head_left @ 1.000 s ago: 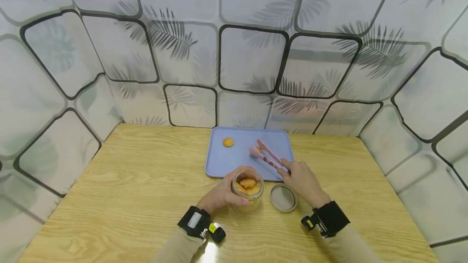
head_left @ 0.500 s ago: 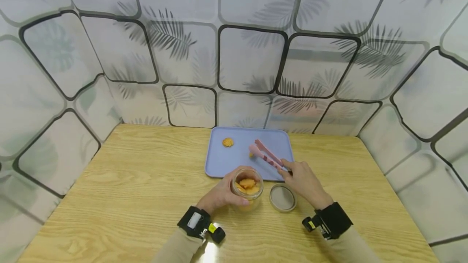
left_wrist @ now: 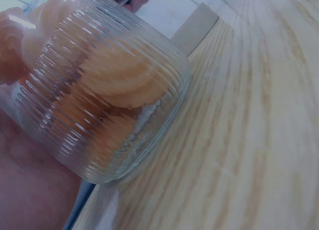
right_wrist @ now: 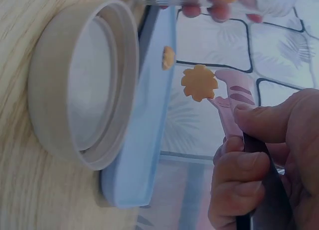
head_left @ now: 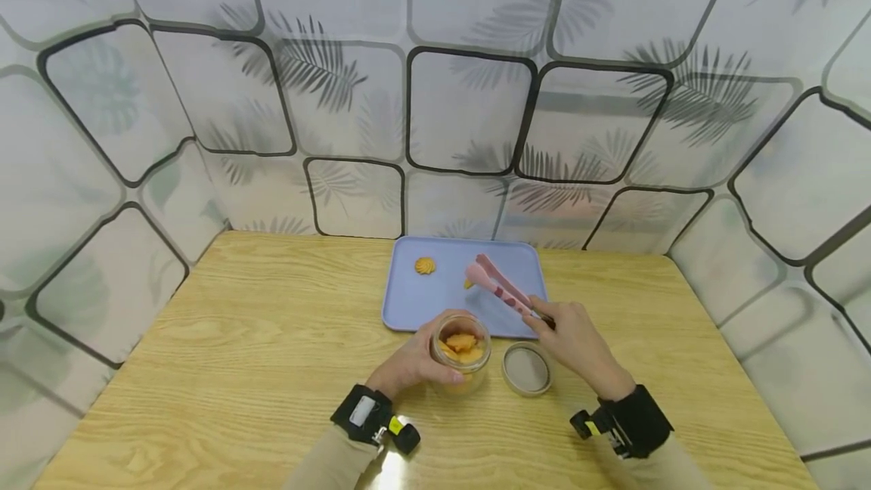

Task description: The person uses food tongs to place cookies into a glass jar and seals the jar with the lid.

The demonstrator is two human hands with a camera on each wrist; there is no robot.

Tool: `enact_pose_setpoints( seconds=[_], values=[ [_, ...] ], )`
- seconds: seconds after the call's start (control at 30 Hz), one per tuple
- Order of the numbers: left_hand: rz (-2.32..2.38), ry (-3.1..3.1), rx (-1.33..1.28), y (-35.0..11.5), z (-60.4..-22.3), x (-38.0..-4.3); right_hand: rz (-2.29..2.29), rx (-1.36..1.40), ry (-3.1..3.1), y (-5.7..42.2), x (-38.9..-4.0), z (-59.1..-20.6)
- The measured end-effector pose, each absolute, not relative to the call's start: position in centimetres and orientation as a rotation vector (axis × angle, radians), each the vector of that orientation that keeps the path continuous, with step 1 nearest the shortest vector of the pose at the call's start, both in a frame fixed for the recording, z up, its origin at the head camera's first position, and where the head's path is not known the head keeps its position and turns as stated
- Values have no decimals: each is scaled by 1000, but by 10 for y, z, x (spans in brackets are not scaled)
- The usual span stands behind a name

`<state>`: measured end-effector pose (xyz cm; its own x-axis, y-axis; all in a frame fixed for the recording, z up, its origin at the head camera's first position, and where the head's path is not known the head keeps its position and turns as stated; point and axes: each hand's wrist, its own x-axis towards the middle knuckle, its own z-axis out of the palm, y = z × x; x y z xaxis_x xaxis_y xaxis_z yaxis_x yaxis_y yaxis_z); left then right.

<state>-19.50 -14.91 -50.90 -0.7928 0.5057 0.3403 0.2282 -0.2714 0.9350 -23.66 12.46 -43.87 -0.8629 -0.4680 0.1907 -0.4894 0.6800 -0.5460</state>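
Note:
My left hand [head_left: 413, 361] grips a ribbed glass jar [head_left: 469, 383], with several orange-yellow swirled cookies [left_wrist: 124, 78] inside. The jar stands uncovered on the table, its mouth tipped slightly toward me. My right hand [head_left: 578, 339] holds pink tongs with dark handles [head_left: 500, 287] over the tray. A flower-shaped cookie [right_wrist: 199, 83] is at the tong tips, off the tray in the right wrist view; in the head view the tongs mostly hide it. Another cookie [head_left: 425, 265] lies at the tray's back left.
A light-blue tray [head_left: 415, 312] lies at the table's back, beyond the jar. Right of the jar, a round beige lid [head_left: 527, 369] rests on the wooden table [head_left: 272, 354] with its inside upward. Patterned curtains [head_left: 469, 112] enclose the back and sides.
The tongs have closed on the cookie and risen slightly from the tray. My right hand has shifted a little to the right. The left hand and jar have stayed put.

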Motion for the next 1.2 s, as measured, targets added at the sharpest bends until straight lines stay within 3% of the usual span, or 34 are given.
enact_pose_setpoints(
  seconds=[0.63, 1.2],
  values=[
    [2202, 1732, 917, -149, -511, -194, 1149, 975, -2585, 139, -179, -396],
    [2133, 1825, 800, -149, -506, -191, 1266, 1002, -2606, 150, -147, -398]
  ],
)
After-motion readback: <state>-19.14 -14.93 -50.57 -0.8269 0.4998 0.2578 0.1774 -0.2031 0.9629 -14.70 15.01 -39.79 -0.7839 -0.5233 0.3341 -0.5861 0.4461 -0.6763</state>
